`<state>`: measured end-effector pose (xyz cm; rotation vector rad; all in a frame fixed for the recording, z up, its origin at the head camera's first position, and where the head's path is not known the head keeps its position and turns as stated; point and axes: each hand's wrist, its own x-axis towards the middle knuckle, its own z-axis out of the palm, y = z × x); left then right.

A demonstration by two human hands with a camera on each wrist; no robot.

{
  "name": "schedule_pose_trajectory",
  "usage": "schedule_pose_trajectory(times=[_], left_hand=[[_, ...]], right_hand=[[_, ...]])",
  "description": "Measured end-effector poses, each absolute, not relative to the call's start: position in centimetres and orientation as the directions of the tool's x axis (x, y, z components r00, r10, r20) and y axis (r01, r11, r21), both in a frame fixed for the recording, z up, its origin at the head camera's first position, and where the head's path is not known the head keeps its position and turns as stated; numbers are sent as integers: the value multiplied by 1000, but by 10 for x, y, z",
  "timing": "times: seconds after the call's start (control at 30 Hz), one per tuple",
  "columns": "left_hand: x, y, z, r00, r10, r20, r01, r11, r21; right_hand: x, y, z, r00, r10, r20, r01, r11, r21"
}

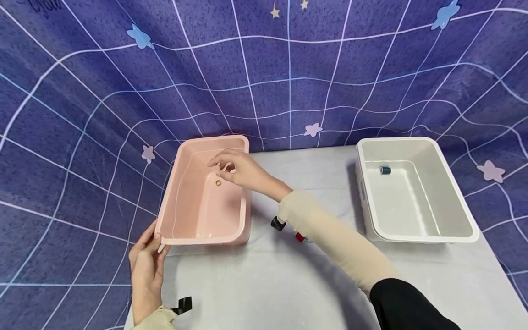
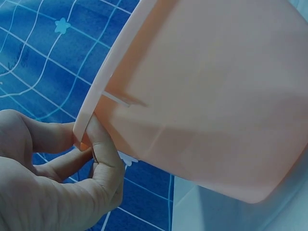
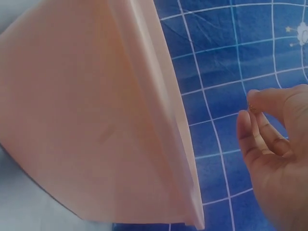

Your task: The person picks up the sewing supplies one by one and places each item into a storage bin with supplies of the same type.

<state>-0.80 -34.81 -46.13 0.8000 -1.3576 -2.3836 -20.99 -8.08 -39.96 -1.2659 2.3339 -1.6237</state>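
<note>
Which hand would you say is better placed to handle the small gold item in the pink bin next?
The right hand, probably: it hovers over the pink bin, near the gold item, while the left hand grips the bin's near left corner.

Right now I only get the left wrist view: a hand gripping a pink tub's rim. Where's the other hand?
Observer: The right hand is over the pink tub.
Operator: Anything under it?
Observer: A small gold ring-like thing shows below the thumb in the head view; I can't tell whether it's resting on the floor of the tub.
Operator: Any other tub around?
Observer: Yes, a white tub on the right, with a teal spool inside.
</note>
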Motion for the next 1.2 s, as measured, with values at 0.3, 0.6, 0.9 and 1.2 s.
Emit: schedule_pose_trajectory(times=[0.3,0.6,0.9,1.2], left_hand=[[-9,-350,-458,-798,-503,-331,-33,-512,858],[-7,-351,-457,-818,-484,-311,-11,-527,850],[-5,-351,-459,-837,-450,-312,-22,-541,840],[-7,-351,-460,-837,-455,-303,-2,-552,834]], right_hand=[[-219,-106,-392,-671,-657,344,-584,182,-791],[-222,-122,-390,-676,-697,239,-480,170,-861],[-224,-129,-393,-662,-708,246,-516,193,-834],[-226,-137,-392,-642,-728,239,-550,221,-805]])
